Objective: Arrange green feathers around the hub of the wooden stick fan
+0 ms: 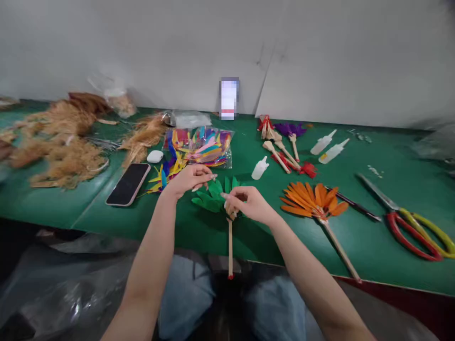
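A green feather fan (213, 192) on a thin wooden stick (230, 246) lies in front of me, the stick's red-tipped end past the table edge. My right hand (250, 203) is closed at the fan's head, its curled fingers covering where feathers meet stick. Just above the feathers on the left is my left hand (192, 181), thumb and forefinger pinched; whatever is between them is too small to make out. Loose coloured feathers (165, 174) lie beside my left wrist. Beyond my right hand stands a small white glue bottle (260, 168).
On the green table (185, 227) are a phone (128, 184), a white case (155, 157), bagged feathers (202, 147) and tan fibre (67, 151). Rightward lie an orange feather fan (314, 201), a pen (355, 205), scissors (408, 222) and carved sticks (279, 154). A lit phone (229, 98) leans on the wall.
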A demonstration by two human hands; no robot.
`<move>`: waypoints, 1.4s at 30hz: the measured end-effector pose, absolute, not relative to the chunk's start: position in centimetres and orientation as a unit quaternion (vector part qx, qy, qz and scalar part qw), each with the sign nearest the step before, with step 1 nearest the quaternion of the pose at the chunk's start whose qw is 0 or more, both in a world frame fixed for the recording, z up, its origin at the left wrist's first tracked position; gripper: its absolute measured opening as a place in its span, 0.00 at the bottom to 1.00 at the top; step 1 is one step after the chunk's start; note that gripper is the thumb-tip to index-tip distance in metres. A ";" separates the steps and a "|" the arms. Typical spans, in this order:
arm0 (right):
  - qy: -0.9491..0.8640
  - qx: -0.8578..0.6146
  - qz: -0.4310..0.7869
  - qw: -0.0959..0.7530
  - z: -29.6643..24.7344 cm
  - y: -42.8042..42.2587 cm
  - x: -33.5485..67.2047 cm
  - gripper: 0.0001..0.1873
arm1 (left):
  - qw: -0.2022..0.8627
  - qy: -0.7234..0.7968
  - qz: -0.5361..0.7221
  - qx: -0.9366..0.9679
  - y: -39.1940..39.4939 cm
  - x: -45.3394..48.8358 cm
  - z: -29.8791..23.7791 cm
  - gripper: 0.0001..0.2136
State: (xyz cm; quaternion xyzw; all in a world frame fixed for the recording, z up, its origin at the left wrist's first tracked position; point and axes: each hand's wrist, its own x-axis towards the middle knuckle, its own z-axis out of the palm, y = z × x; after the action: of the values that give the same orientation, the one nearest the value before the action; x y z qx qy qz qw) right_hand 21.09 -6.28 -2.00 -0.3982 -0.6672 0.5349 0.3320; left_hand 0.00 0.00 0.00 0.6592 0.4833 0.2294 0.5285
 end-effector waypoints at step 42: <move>-0.677 -0.559 0.310 0.364 -2.6 -7.4 20.8 0.11 | 0.566 0.464 0.243 0.637 -0.5 1.4 -0.2 0.15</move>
State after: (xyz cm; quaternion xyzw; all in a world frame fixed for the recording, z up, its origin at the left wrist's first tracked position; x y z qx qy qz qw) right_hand 20.79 -7.42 -2.56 -0.5593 -0.6769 0.3102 0.3643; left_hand 1.37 -0.51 -0.21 0.6367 0.4638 0.2432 0.5660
